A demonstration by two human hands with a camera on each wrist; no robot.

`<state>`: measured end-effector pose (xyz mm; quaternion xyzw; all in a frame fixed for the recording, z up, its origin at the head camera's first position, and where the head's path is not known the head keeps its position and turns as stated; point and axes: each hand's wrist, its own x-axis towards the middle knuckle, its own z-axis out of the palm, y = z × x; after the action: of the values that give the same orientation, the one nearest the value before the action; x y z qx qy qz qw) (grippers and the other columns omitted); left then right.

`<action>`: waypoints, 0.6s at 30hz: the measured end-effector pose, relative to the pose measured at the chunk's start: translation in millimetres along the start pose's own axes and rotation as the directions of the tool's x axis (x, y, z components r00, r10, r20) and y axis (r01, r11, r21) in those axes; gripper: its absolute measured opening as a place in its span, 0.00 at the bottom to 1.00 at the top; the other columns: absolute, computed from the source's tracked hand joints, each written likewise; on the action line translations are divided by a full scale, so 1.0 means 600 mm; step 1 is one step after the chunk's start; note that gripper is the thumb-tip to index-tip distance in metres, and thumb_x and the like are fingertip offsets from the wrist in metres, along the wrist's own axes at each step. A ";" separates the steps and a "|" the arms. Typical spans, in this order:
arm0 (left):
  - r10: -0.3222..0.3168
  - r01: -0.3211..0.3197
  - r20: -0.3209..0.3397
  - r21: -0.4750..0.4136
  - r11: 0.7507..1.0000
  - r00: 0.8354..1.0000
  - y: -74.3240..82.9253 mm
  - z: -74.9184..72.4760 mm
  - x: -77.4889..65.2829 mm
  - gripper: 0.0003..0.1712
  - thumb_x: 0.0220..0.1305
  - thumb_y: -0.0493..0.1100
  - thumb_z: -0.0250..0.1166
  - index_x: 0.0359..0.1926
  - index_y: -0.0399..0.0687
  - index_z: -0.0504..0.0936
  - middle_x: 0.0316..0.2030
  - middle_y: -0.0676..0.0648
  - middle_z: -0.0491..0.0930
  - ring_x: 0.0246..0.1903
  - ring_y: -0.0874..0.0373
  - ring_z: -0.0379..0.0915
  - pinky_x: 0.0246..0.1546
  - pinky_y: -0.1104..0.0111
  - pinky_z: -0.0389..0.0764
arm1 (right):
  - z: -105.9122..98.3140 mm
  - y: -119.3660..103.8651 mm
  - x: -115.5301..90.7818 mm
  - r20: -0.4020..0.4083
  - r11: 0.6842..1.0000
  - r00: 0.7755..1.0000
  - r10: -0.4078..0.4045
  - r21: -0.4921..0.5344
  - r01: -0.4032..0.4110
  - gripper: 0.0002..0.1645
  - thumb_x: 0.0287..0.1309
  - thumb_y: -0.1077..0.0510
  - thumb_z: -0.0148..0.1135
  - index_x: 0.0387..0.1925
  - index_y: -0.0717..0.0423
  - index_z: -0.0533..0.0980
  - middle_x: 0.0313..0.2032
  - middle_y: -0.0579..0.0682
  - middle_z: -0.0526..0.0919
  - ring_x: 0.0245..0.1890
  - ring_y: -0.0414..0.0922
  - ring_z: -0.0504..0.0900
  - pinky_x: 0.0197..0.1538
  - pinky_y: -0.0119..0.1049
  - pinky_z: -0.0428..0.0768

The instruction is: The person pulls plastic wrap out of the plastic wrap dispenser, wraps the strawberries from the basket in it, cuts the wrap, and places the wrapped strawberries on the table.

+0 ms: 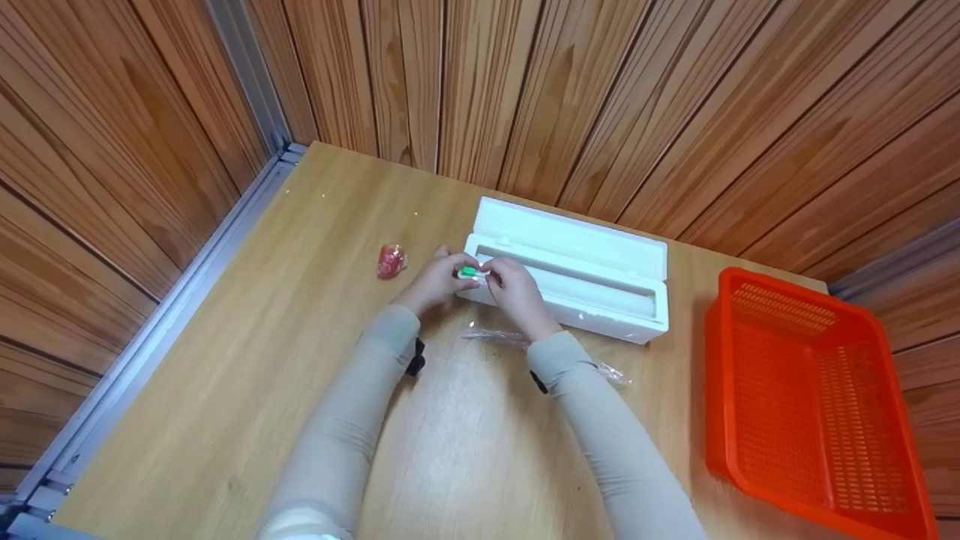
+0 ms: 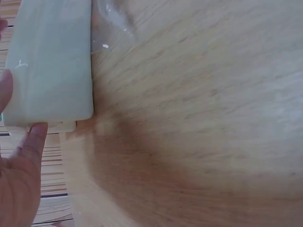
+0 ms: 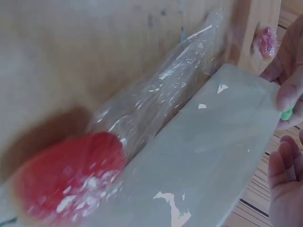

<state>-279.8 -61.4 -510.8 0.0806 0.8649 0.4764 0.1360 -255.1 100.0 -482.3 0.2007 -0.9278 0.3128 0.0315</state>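
Note:
In the head view, my left hand (image 1: 436, 281) grips a small green-and-white piece (image 1: 469, 271) over the left end of a long white box (image 1: 600, 319). My right hand (image 1: 517, 292) meets it from the other side, its fingertips pinching the piece's white end. The box's lid stands raised at the back, and a white roll (image 1: 600, 291) lies inside. In the left wrist view, a finger (image 2: 35, 142) of the left hand touches the box's end. The right wrist view shows the green part (image 3: 286, 115) beneath the left thumb.
A red item in clear wrap (image 1: 391, 261) lies left of the hands. Crumpled clear film (image 1: 495, 335) lies before the box; another red wrapped item (image 3: 71, 179) shows in the right wrist view. An orange basket (image 1: 716, 390) stands at right; wood-panel walls enclose the table.

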 end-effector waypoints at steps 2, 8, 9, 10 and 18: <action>0.001 -0.001 0.016 0.001 1.000 1.000 -0.001 -0.002 0.003 0.17 0.49 0.52 0.63 0.43 0.64 0.76 0.50 0.45 0.60 0.50 0.51 0.61 0.49 0.60 0.70 | 0.006 0.002 0.010 0.020 0.999 0.999 0.026 0.037 -0.027 0.08 0.56 0.62 0.52 0.37 0.54 0.76 0.38 0.49 0.77 0.39 0.43 0.75 0.44 0.35 0.75; 0.026 -0.025 0.061 -0.017 1.000 0.998 -0.010 -0.015 0.006 0.18 0.48 0.53 0.64 0.44 0.67 0.75 0.45 0.49 0.62 0.47 0.54 0.63 0.45 0.66 0.72 | 0.016 -0.001 0.026 0.080 0.995 0.993 0.081 0.052 -0.086 0.08 0.57 0.58 0.53 0.38 0.52 0.75 0.38 0.48 0.76 0.39 0.43 0.74 0.43 0.35 0.75; 0.026 -0.025 0.063 -0.020 0.999 0.998 -0.010 -0.016 0.006 0.19 0.48 0.53 0.64 0.44 0.68 0.75 0.45 0.50 0.62 0.47 0.54 0.63 0.46 0.66 0.72 | 0.016 -0.002 0.027 0.087 0.994 0.992 0.092 0.044 -0.096 0.09 0.57 0.57 0.53 0.39 0.51 0.75 0.38 0.48 0.76 0.38 0.43 0.74 0.42 0.35 0.75; 0.027 -0.026 0.060 -0.018 1.000 0.998 -0.011 -0.016 0.005 0.19 0.48 0.53 0.64 0.45 0.68 0.75 0.46 0.50 0.62 0.47 0.55 0.62 0.47 0.66 0.71 | 0.016 -0.004 0.028 0.093 0.994 0.990 0.104 0.035 -0.107 0.09 0.57 0.56 0.53 0.39 0.51 0.75 0.37 0.47 0.76 0.37 0.42 0.73 0.41 0.34 0.75; 0.055 -0.055 0.041 0.006 0.998 0.998 -0.014 -0.012 0.007 0.18 0.48 0.53 0.64 0.44 0.67 0.75 0.45 0.49 0.63 0.45 0.56 0.64 0.46 0.67 0.72 | 0.022 -0.009 0.033 0.072 0.995 0.995 0.070 -0.078 -0.064 0.09 0.55 0.55 0.55 0.36 0.53 0.75 0.34 0.48 0.76 0.35 0.43 0.74 0.39 0.34 0.76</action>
<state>-286.5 -70.6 -514.8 0.1148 0.8611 0.4751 0.1403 -270.4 81.2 -486.4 0.1796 -0.9457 0.2708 -0.0061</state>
